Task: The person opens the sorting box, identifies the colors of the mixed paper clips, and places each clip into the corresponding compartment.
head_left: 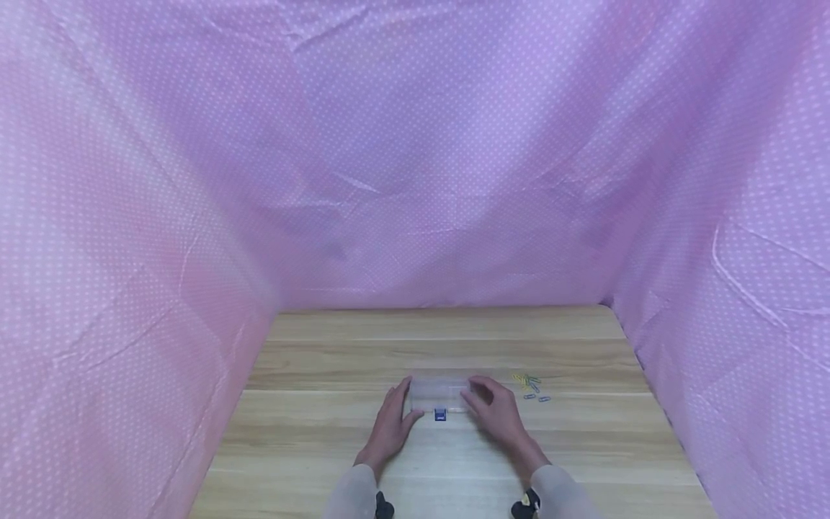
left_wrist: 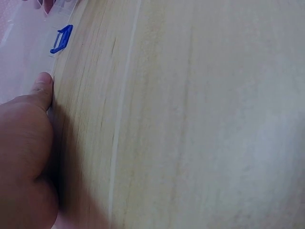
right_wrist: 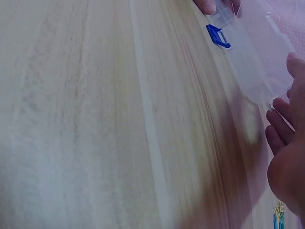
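A clear plastic box (head_left: pixel 431 401) with a blue latch (head_left: pixel 440 415) on its front edge lies on the wooden table. My left hand (head_left: pixel 389 424) holds the box at its left end, the thumb at the front corner and the fingers along the side. At the other end, my right hand (head_left: pixel 501 415) has its thumb and fingers at the edge of the transparent lid (right_wrist: pixel 259 45), which stands tilted up in the right wrist view. The latch (left_wrist: pixel 62 39) hangs unfastened in the left wrist view. Whether anything lies inside the box cannot be made out.
Several coloured paper clips (head_left: pixel 532 386), yellow, green and blue, lie loose on the table (head_left: pixel 311 432) just right of my right hand. Pink dotted cloth (head_left: pixel 441 216) hangs around the table's back and sides.
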Demonstrator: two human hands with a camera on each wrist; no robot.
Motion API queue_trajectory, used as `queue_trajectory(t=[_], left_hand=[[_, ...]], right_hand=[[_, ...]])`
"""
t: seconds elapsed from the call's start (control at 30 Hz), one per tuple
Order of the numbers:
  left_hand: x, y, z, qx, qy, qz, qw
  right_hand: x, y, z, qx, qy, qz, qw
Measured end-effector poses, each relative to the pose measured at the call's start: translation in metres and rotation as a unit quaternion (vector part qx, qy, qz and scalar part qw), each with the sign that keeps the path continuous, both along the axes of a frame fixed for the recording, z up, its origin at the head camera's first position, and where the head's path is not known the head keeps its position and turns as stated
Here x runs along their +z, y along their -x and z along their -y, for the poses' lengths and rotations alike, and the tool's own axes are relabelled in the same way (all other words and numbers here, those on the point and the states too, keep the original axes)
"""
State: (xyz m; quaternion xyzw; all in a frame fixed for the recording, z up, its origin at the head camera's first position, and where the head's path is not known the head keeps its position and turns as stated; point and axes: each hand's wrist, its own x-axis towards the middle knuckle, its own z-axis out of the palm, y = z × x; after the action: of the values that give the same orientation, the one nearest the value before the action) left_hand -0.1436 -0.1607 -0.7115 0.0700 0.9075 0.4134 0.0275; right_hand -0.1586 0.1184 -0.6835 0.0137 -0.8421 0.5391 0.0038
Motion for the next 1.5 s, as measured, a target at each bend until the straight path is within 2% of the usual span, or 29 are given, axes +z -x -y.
queue_trajectory(t=[0.17, 0.63, 0.97, 1.1, 1.27, 1.5], left_hand=[[-0.001, -0.001, -0.001, 0.005, -0.001, 0.0, 1.0], [-0.002, 0.002, -0.002, 0.007, 0.003, -0.01, 0.9999], [-0.005, -0.001, -0.002, 0.01, 0.001, -0.015, 0.9998], [-0.004, -0.002, -0.003, 0.012, 0.007, -0.012, 0.9998], [-0.004, -0.004, -0.004, 0.01, 0.023, -0.032, 0.9992], [-0.005, -0.002, -0.003, 0.005, 0.02, -0.023, 0.9995]], right_hand=[[-0.001, 0.001, 0.002, -0.008, 0.009, 0.009, 0.9999], [-0.003, 0.001, 0.005, -0.019, 0.017, -0.002, 0.9997], [-0.005, -0.006, 0.006, -0.014, 0.037, 0.016, 0.9991], [-0.005, -0.008, 0.005, -0.006, 0.037, 0.015, 0.9992], [-0.006, -0.011, 0.005, 0.01, 0.032, 0.015, 0.9993], [-0.007, -0.01, 0.004, 0.032, 0.017, 0.006, 0.9993]])
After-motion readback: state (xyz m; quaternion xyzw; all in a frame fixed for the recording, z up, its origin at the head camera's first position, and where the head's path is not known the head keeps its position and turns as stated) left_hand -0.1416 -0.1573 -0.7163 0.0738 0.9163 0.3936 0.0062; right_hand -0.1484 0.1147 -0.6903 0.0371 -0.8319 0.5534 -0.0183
